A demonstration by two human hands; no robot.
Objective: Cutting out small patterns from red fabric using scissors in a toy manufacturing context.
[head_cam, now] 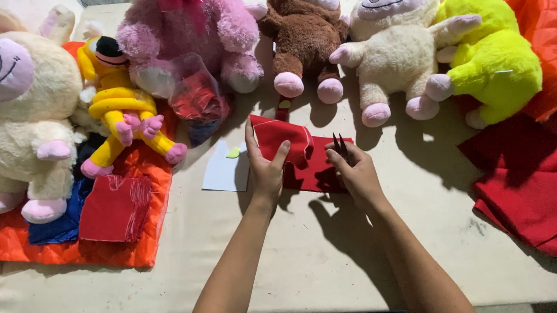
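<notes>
A piece of red fabric [303,167] lies on the beige table [287,251] in front of me, one edge lifted. My left hand [265,168] grips its left side, thumb and fingers around the raised fold. My right hand [353,172] rests on the fabric's right edge and holds small dark scissors [340,145], blades pointing away from me. A white paper pattern [225,170] with a small green piece on it lies just left of my left hand.
Plush toys line the far edge: cream [23,114], yellow [124,115], pink [190,34], brown [302,38], cream [389,49], neon yellow-green [495,59]. Orange quilted cloth [99,242] with red and blue pieces lies left. Red fabric [527,186] is piled right.
</notes>
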